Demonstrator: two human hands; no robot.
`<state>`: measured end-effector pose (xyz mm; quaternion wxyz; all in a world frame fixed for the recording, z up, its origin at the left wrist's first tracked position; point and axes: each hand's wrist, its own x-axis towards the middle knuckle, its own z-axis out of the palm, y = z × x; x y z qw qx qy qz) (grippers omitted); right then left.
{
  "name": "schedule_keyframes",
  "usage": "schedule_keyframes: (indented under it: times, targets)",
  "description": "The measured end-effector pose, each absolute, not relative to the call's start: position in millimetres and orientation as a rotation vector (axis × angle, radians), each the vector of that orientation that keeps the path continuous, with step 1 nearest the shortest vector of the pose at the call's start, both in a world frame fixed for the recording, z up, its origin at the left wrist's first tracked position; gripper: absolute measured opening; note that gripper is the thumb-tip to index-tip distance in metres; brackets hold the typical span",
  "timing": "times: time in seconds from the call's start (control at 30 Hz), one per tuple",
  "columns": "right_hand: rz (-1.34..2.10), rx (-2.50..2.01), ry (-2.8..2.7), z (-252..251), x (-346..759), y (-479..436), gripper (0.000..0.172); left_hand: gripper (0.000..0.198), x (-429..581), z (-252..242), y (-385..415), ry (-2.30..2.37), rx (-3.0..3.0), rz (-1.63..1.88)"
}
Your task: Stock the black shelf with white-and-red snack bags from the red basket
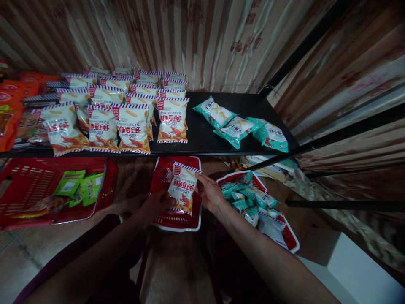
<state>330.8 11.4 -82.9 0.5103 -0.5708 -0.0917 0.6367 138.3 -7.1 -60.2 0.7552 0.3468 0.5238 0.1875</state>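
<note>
Between my two hands is a white and orange snack bag [183,190] with a striped top edge, held above a small red basket [193,221]. My right hand [209,192] pinches its right edge near the top. At the lower left of the bag, my left hand [155,207] is closed on it, its fingers partly dark and hidden. Several matching snack bags stand in rows on the black shelf [196,145] above, among them a front bag [172,122] at the right end of the rows.
Three teal snack bags [236,130] lie on the shelf's right part. Orange packets [12,109] stand at far left. Below are a red basket [28,185] with green packets [71,183] and a red basket [292,242] with teal bags [249,198]. A white box [357,266] sits lower right.
</note>
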Motion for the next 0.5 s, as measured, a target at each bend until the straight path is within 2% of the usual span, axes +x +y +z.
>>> schedule_keyframes:
  times: [0.27,0.4,0.5]
  targets:
    - [1.459,-1.35,-0.279,-77,328,15,0.028,0.035,141,-51,-2,1.189,0.775,0.401]
    - [1.414,-1.355,-0.336,-74,327,13,0.033,0.043,140,-61,-3,1.18,0.78,0.413]
    - [1.379,-1.371,-0.413,-71,328,10,0.036,0.039,140,-75,-5,1.136,0.807,0.455]
